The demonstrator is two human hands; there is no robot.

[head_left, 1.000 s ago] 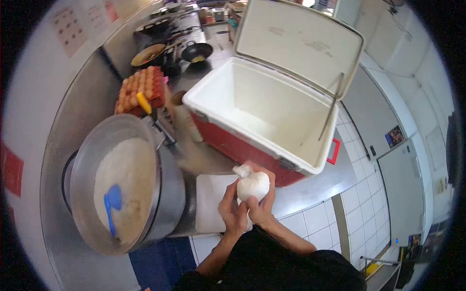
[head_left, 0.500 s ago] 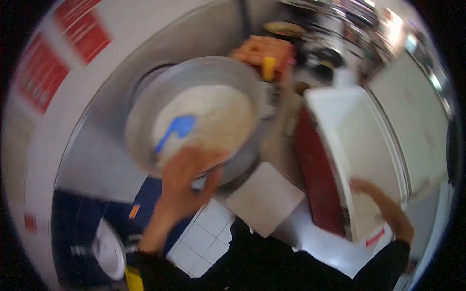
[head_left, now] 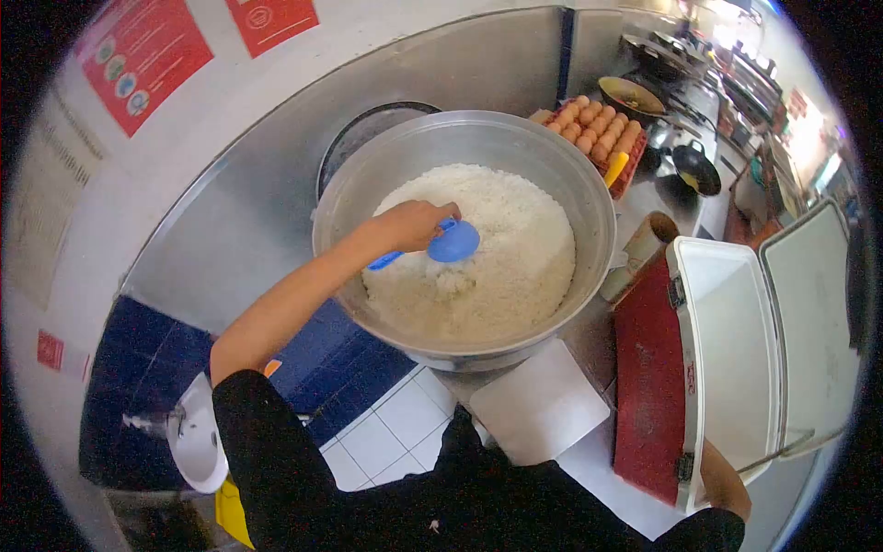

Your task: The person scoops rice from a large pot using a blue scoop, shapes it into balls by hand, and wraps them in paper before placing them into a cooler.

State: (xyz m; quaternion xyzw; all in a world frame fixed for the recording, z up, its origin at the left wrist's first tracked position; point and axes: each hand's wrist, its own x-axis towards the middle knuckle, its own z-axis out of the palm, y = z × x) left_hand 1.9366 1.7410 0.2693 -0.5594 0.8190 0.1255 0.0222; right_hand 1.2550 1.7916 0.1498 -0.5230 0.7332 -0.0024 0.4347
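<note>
A large metal pot holds a heap of white rice. My left hand is over the rice, its fingers wrapped round a blue scoop whose bowl touches the rice surface. At the right stands a red and white cooler box with its lid open. My right forearm reaches down at the box's near end, and the hand itself is hidden behind the box wall.
Eggs in a red tray stand behind the pot. Pans are at the back right. A pale square board lies between pot and box. A round black-rimmed lid leans behind the pot. A white sink is lower left.
My left hand has moved from the pot's near rim onto the scoop and taken hold of it. My right hand has gone from the box's inner side to out of sight. The view has shifted.
</note>
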